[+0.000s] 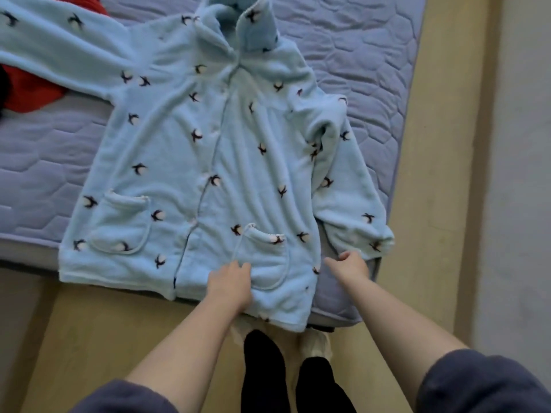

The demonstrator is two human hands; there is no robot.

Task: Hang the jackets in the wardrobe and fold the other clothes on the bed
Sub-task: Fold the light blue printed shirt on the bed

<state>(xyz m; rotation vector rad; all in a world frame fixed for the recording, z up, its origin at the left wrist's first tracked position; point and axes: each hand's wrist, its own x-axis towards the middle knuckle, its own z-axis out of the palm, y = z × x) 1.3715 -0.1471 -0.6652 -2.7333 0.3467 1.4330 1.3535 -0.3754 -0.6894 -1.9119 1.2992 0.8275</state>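
Note:
A light blue fleece top with small dark and white flower prints lies front-up on the bed, its collar at the far end and its hem at the near edge. It has two front pockets. Its left sleeve stretches out to the far left; its right sleeve is bent down along the bed's right side. My left hand rests flat on the hem by the right pocket, fingers together. My right hand pinches the cuff end of the right sleeve at the bed's corner.
A red garment lies on the bed at the far left, partly under the blue sleeve. The quilted lilac mattress ends at the near and right edges. Tan floor runs along the right. My feet stand below the bed's corner.

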